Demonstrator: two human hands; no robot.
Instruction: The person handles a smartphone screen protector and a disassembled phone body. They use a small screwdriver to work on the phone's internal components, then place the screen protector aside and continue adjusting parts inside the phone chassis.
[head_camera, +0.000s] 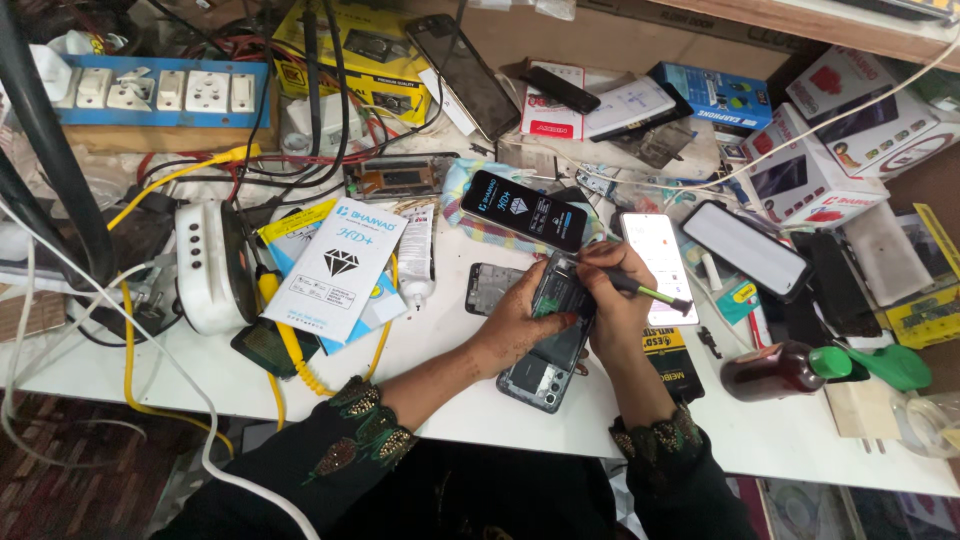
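Note:
An opened phone (548, 350) lies with its back off on the white table (440, 390), its inner parts showing. My left hand (520, 320) presses on its left side and holds it still. My right hand (615, 300) grips a dark screwdriver (650, 292) with a green end; its tip points down onto the upper part of the phone. Both sleeves are dark with embroidered cuffs.
A phone frame (483, 288) lies left of the phone, a lit white phone (660, 265) to the right. A brown bottle with a green cap (785, 368) lies at right. A white screen-protector packet (340, 265), yellow cables (290, 350), a power strip (160, 92) and several boxes crowd the back.

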